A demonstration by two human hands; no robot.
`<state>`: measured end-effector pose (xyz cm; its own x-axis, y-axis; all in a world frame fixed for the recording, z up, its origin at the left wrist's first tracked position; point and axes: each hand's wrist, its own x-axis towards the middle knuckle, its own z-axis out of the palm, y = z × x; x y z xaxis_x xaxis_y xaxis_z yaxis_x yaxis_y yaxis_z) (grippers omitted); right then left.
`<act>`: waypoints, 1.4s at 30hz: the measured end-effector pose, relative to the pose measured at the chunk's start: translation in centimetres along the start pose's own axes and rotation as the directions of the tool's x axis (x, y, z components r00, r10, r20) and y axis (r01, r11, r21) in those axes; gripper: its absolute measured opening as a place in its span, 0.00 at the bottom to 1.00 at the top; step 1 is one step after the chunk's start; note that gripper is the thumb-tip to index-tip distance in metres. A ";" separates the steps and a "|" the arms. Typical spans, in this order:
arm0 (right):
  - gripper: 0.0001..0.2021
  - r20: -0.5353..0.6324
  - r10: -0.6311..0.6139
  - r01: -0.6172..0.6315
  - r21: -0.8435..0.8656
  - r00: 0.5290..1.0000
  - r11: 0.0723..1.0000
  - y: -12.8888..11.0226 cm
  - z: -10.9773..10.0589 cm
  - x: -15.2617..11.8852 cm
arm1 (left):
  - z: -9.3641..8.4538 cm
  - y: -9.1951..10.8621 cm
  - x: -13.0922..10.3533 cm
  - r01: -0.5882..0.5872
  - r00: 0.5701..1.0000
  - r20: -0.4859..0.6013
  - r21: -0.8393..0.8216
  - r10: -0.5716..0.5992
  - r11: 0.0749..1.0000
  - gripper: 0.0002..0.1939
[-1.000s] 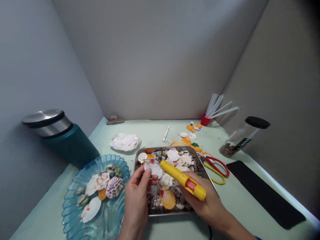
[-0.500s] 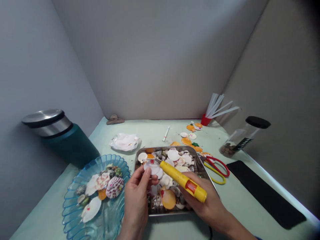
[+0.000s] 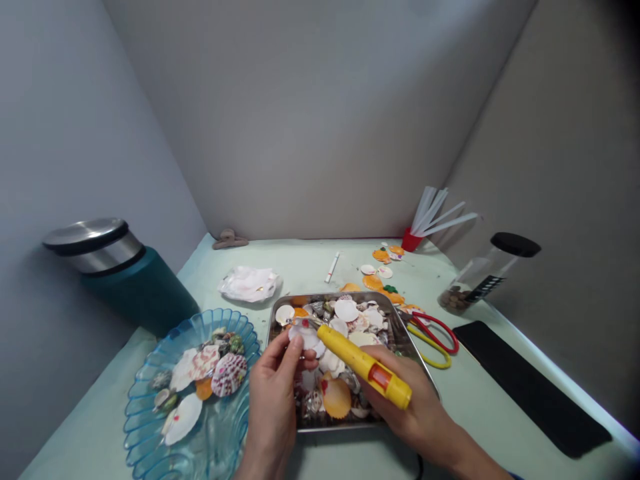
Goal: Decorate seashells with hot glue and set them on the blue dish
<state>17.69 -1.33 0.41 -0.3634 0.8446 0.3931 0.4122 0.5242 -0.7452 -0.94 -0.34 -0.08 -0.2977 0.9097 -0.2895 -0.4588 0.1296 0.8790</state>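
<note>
Between thumb and fingers, my left hand [image 3: 280,373] pinches a white shell [image 3: 306,339] with a red spot near its upper edge. My right hand [image 3: 405,393] is wrapped round a yellow pen-like tool [image 3: 357,360] with a red window, its metal tip at the shell's top edge. Both hands are over a metal tray [image 3: 417,350] full of mixed shells. An orange shell [image 3: 337,399] lies at the tray's near side. To the left, a blue scalloped plate [image 3: 220,433] holds several shells, among them a white one [image 3: 184,419] with a red spot.
A teal bottle [image 3: 145,287] leans at the left. Behind the tray are a plastic packet [image 3: 249,284], a white stick [image 3: 332,267] and orange shells [image 3: 373,281]. At the right are scissors [image 3: 433,340], a red cup of straws [image 3: 411,240], a jar [image 3: 475,287] and a black strip [image 3: 530,387].
The yellow tool and my right hand have shifted slightly left, bringing the tip a little further over the shell's edge. My left hand keeps its pinch on the shell.
</note>
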 end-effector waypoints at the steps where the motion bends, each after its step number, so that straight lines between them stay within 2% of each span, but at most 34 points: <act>1: 0.10 0.000 0.006 -0.006 -0.007 1.000 1.000 0.0 0.0 -0.1 | 0.0 0.0 0.0 -0.003 1.000 0.001 0.004 0.003 1.000 0.24; 23: 0.10 0.012 0.043 -0.043 0.018 0.999 0.999 0.0 0.1 -0.1 | -0.1 -0.1 0.0 0.011 1.000 0.016 0.008 -0.011 1.000 0.22; 33: 0.12 0.004 -0.008 0.008 0.012 1.000 1.000 0.2 0.1 -0.1 | 0.4 0.2 -0.2 0.026 0.999 0.031 -0.020 -0.026 0.999 0.21; 42: 0.12 -0.018 -0.044 0.044 -0.003 0.999 0.999 0.2 0.1 -0.1 | 0.4 0.2 -0.3 0.017 0.998 0.058 0.038 -0.020 0.999 0.23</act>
<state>17.73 -1.32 0.19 -0.3664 0.8226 0.4348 0.3983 0.5610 -0.7257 -0.64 -0.43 0.28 -0.2396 0.9283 -0.2842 -0.4315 0.1604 0.8877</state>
